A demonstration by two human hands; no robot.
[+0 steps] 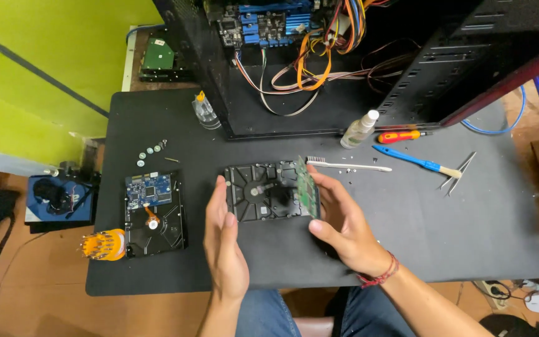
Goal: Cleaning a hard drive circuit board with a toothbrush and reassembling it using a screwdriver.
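Observation:
A black hard drive [258, 192] lies face down on the black mat [456, 231] in front of me. My right hand [341, 218] holds its green circuit board [307, 186] on edge, lifted at the drive's right side. My left hand [224, 240] hovers open, palm turned inward, just left of the drive and touching nothing. A second hard drive [155, 215] with a blue circuit board on top lies further left.
An open computer case [344, 62] with coloured cables stands at the back. On the mat: toothbrush [347, 165], spray bottle [359, 129], red screwdriver [403, 135], blue brush [418, 161], tweezers [460, 171], small bottle [205, 112], loose screws [151, 151], orange bit holder [104, 244].

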